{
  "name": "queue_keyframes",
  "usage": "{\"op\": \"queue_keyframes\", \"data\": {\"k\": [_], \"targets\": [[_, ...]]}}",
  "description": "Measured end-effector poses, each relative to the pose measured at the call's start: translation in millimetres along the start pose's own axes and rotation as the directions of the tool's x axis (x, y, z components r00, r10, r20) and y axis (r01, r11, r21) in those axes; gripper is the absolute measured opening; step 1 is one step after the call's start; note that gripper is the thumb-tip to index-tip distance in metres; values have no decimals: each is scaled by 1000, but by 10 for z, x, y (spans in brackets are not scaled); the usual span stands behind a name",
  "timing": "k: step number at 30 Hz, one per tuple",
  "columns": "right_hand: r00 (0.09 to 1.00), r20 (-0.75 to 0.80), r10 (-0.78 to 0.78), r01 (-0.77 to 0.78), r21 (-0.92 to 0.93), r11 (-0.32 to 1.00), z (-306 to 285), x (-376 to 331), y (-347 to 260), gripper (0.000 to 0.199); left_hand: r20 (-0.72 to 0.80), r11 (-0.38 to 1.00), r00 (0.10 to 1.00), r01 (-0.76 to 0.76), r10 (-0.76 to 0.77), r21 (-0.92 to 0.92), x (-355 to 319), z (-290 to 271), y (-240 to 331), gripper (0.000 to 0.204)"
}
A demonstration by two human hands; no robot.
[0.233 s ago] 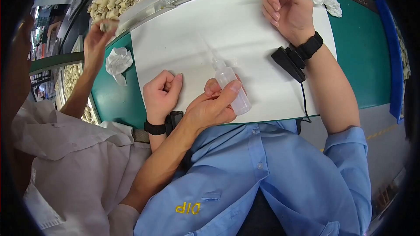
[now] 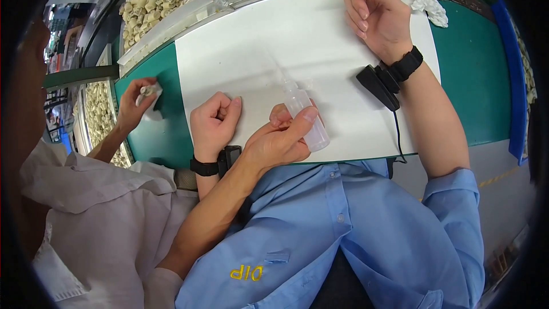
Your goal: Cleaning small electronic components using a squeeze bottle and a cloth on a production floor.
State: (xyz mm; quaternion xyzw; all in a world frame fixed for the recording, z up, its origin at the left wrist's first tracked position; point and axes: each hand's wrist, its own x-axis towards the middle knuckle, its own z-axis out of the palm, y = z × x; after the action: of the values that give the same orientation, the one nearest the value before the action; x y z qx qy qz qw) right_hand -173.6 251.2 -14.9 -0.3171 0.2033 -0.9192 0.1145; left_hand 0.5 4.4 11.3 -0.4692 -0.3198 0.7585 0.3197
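Observation:
My left hand (image 2: 213,123) rests on the white sheet (image 2: 246,40) near its left edge, loosely curled into a fist with nothing visible in it. My right hand (image 2: 380,20) lies at the sheet's far right, its fingers half bent and apart, holding nothing. A co-worker's hand (image 2: 271,146) reaches across my left forearm and grips a clear squeeze bottle (image 2: 306,115), whose thin nozzle points away from me. At left, the co-worker's other hand (image 2: 134,106) holds a small pale part (image 2: 147,90) with a crumpled white tissue (image 2: 153,113).
A bin of cream-coloured cylindrical parts (image 2: 166,0) stands at the far left, with more parts (image 2: 98,111) beside the co-worker. Another crumpled tissue (image 2: 432,8) lies on the green table (image 2: 472,68). A black clip-like device (image 2: 377,87) with a cable hangs from my right wrist strap.
The co-worker's far hand has come down from near the bin with the small part and is now at the left tissue. My hands and the bottle look almost unmoved.

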Motion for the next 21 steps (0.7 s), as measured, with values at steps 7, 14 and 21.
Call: {"op": "queue_keyframes", "data": {"k": [7,14,21], "targets": [[901,-425,86,-240,-322,916,207,-77,-141,26,-71,1000,997,26,-26,0,13,161,-113,30],[898,-429,97,-245,-305,921,207,-65,-125,26,49,997,999,-17,13,80,9,47,-4,22],[901,-422,103,-247,-302,921,195,-62,-124,26,35,1000,999,10,-10,21,0,100,-49,20]]}}
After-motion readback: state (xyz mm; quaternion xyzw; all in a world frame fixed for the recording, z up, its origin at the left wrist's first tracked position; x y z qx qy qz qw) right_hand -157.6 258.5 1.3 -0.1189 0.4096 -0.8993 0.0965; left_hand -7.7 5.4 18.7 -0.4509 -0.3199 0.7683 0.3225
